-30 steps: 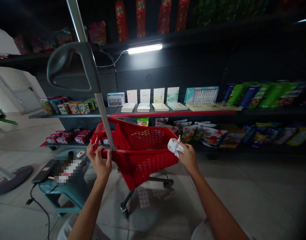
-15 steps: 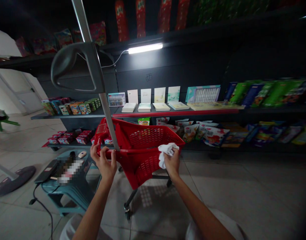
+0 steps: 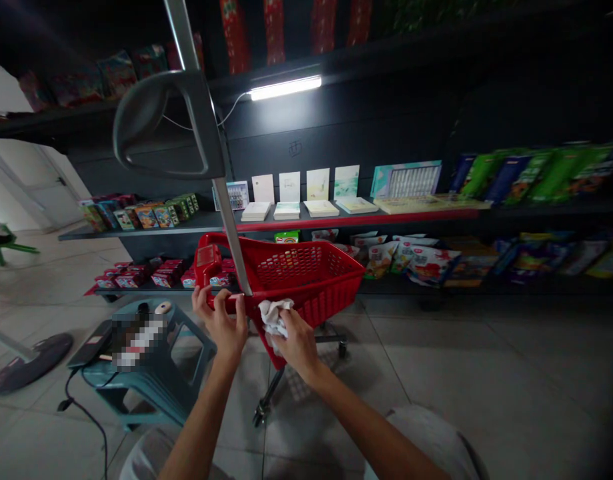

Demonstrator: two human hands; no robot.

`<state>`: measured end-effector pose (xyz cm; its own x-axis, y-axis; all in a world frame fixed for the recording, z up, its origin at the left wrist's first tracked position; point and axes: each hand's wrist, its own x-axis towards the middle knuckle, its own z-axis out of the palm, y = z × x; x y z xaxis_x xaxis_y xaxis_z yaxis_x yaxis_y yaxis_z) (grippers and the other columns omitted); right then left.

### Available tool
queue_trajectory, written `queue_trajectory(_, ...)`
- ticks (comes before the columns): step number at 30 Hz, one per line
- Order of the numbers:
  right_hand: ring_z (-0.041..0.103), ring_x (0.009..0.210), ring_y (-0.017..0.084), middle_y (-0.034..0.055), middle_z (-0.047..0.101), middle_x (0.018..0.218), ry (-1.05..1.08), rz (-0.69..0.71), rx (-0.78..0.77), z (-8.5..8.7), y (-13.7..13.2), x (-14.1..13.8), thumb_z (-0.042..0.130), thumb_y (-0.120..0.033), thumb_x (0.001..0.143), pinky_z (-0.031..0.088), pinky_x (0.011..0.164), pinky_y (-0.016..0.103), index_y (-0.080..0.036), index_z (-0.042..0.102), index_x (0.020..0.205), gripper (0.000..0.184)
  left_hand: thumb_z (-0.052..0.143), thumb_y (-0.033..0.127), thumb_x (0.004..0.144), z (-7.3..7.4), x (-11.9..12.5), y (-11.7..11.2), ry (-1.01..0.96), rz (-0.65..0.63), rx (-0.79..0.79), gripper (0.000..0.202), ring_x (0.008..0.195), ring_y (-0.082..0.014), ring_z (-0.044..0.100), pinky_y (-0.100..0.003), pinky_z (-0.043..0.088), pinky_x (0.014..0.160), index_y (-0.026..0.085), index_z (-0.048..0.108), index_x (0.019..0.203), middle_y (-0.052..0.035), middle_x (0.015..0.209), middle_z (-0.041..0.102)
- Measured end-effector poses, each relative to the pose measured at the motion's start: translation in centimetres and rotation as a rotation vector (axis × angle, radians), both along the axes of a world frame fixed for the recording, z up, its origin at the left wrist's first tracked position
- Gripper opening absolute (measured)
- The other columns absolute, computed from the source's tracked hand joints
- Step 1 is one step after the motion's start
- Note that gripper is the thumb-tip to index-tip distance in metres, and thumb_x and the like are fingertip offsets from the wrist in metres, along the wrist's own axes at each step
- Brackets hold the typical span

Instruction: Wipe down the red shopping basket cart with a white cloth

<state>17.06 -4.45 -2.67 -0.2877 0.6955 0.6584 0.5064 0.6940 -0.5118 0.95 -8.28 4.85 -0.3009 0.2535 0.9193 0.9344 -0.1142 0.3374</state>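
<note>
A small red plastic shopping cart [image 3: 336, 299] stands in front of me on a dark wheeled frame. My left hand [image 3: 226, 328] is closed over the near end of its handle, fingers hooked on top. A crumpled white cloth [image 3: 272, 315] is bunched in my right hand [image 3: 300, 343], which presses it against the cart's near side, close to the handle. A metal pole [image 3: 236, 247] rises from the cart near my left hand, with a dark grey loop-shaped piece [image 3: 213, 133] higher up. The fingertips under the cloth are hidden.
Behind the cart run dark shelves [image 3: 411, 217] with books, boxes and snack bags. To the left, a blue-green plastic stool [image 3: 136, 387] carries several items, with a cable hanging down. A round stand base [image 3: 33, 363] is farther left. A lit tube lamp [image 3: 286, 87] hangs above.
My right hand has moved the cloth left along the cart's side toward the handle. The cart has turned slightly, and my left hand keeps its hold on the handle.
</note>
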Motion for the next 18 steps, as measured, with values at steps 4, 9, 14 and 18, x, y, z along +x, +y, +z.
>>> queue_trajectory(4,0.062,0.105,0.025,0.0094,0.067,0.111,-0.029,0.028,0.093,1.2,0.3,1.2,0.068,-0.016,0.084,0.049,0.092,0.035,-0.02,0.06,0.12,0.037,0.066,0.031,0.091,-0.1,0.3,0.1,0.005,-0.004,-0.002,0.019,0.146,-0.0338,0.031,-0.056,0.027,0.12,0.019,0.061,0.105,-0.0157,0.139,0.043)
queue_trajectory(9,0.062,0.102,0.025,0.01,0.067,0.113,-0.227,0.01,0.059,-0.3,-0.5,1.0,0.071,-0.019,0.085,0.048,0.09,0.035,-0.022,0.063,0.118,0.035,0.067,0.03,0.091,-0.1,0.9,0.1,-0.019,-0.014,0.006,0.019,0.147,-0.0338,0.03,-0.056,0.027,0.12,0.019,0.061,0.105,-0.0158,0.139,0.044)
queue_trajectory(14,0.062,0.11,0.026,0.01,0.067,0.121,-0.594,0.17,0.005,-6.6,-1.5,-0.4,0.071,-0.021,0.085,0.047,0.094,0.038,-0.023,0.064,0.123,0.038,0.066,0.032,0.092,0.1,1.1,0.0,-0.022,-0.018,-0.016,0.019,0.147,-0.034,0.029,-0.056,0.027,0.12,0.019,0.062,0.106,-0.0157,0.14,0.043)
queue_trajectory(18,0.063,0.11,0.026,0.0089,0.068,0.117,-0.721,0.172,-0.096,-10.1,-1.3,-0.8,0.067,-0.018,0.086,0.047,0.092,0.038,-0.022,0.066,0.115,0.029,0.067,0.033,0.091,0.2,0.7,0.0,0.03,-0.003,-0.05,0.022,0.146,-0.0344,0.031,-0.055,0.029,0.119,0.019,0.063,0.107,-0.0157,0.139,0.045)
